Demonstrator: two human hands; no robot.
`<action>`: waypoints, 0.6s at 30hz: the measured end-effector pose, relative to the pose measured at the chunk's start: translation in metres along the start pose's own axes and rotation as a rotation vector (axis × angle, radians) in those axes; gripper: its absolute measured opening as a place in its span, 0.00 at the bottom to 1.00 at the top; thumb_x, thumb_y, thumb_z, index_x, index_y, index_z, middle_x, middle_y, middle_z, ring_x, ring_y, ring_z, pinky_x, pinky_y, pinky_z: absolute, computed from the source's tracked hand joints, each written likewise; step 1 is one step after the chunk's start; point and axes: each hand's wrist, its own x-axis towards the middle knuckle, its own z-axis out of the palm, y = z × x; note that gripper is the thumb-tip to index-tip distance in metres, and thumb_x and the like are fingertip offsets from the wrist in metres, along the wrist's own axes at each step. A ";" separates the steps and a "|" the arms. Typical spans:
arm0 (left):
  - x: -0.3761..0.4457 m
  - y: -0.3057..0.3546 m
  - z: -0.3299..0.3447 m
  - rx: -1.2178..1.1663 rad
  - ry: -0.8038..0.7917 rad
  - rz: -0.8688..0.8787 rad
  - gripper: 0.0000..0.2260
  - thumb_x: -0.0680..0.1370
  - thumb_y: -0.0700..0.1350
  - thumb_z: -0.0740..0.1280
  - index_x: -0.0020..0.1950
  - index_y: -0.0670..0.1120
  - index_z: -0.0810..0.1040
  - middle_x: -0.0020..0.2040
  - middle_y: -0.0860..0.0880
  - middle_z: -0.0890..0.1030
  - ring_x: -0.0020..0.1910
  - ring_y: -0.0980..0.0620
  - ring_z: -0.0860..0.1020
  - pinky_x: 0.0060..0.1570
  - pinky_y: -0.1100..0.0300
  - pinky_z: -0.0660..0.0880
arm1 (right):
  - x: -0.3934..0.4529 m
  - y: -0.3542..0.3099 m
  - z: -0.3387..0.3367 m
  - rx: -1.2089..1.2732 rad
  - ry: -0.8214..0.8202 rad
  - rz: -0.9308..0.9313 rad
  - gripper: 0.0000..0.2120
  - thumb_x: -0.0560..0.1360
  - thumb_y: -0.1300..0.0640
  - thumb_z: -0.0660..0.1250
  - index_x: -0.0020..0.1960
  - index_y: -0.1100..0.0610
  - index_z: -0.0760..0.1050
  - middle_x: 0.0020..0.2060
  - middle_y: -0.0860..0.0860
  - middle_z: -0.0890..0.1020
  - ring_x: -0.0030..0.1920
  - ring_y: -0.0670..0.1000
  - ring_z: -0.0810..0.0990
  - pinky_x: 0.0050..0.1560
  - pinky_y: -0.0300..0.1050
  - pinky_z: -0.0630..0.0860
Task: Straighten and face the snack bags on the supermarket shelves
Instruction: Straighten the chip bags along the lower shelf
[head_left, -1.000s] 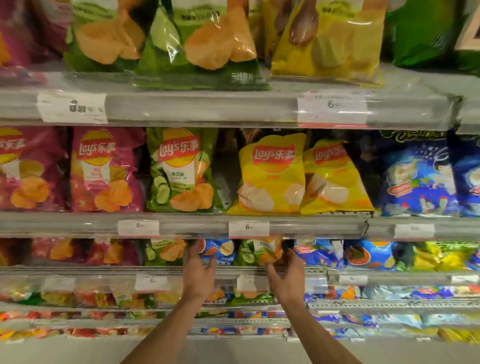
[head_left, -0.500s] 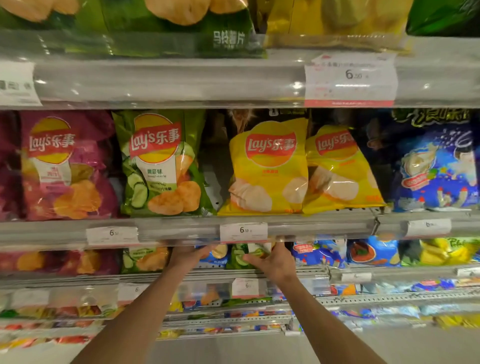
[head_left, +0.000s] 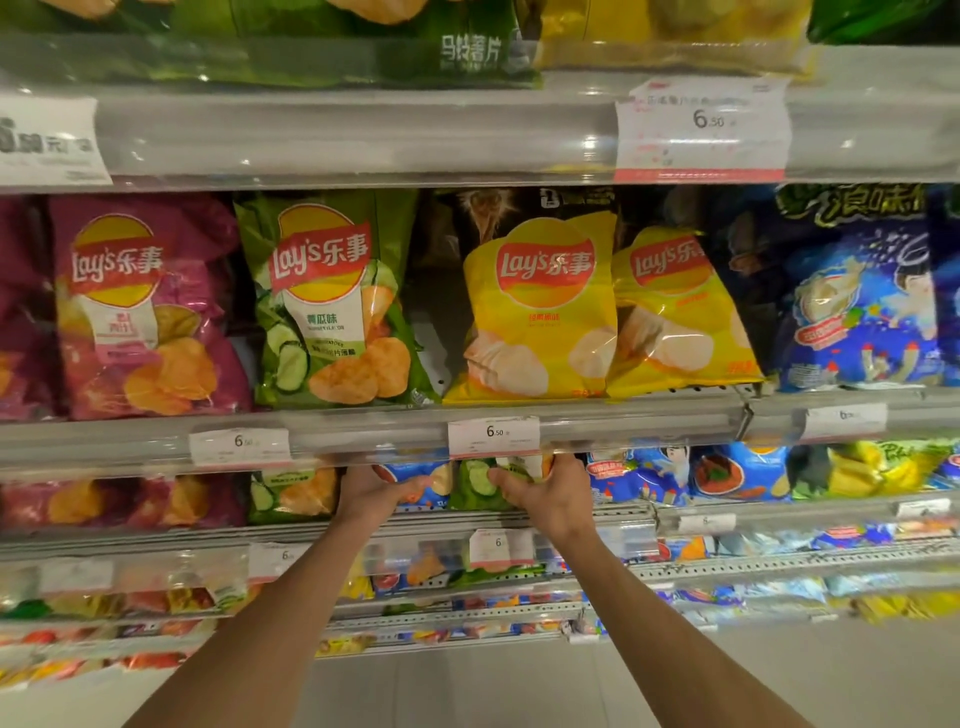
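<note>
On the third shelf (head_left: 597, 514) down, both hands grip bags — left hand (head_left: 371, 493) on the blue bag (head_left: 415, 475), right hand (head_left: 548, 496) on the green bag (head_left: 475, 480). Above stand yellow bags (head_left: 537, 312).

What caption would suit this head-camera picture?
Both hands, left and right, grip small blue and green crisp bags under a grey shelf edge.

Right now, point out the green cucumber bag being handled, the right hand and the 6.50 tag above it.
green cucumber bag (head_left: 475, 480), head view, front panel.
right hand (head_left: 550, 493), head view, back of hand.
6.50 tag (head_left: 493, 437), head view, centre.
</note>
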 end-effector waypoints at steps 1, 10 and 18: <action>-0.002 0.000 0.000 -0.006 0.014 0.010 0.26 0.60 0.56 0.84 0.38 0.44 0.70 0.32 0.47 0.74 0.32 0.52 0.74 0.33 0.61 0.69 | -0.004 -0.002 -0.003 0.030 0.012 -0.008 0.32 0.63 0.38 0.80 0.61 0.52 0.78 0.51 0.48 0.86 0.53 0.52 0.84 0.54 0.54 0.82; -0.035 0.022 0.032 -0.149 -0.030 0.165 0.28 0.62 0.48 0.84 0.59 0.45 0.79 0.54 0.48 0.83 0.54 0.50 0.81 0.61 0.51 0.77 | -0.055 0.036 -0.058 0.175 0.096 0.086 0.26 0.65 0.48 0.83 0.56 0.49 0.74 0.46 0.45 0.86 0.43 0.44 0.86 0.45 0.46 0.85; -0.058 0.054 0.081 -0.177 -0.121 0.225 0.23 0.61 0.41 0.84 0.47 0.53 0.76 0.45 0.53 0.83 0.45 0.54 0.81 0.47 0.59 0.77 | -0.079 0.079 -0.112 0.286 0.234 0.109 0.27 0.63 0.57 0.85 0.57 0.53 0.76 0.42 0.45 0.87 0.40 0.44 0.86 0.32 0.37 0.81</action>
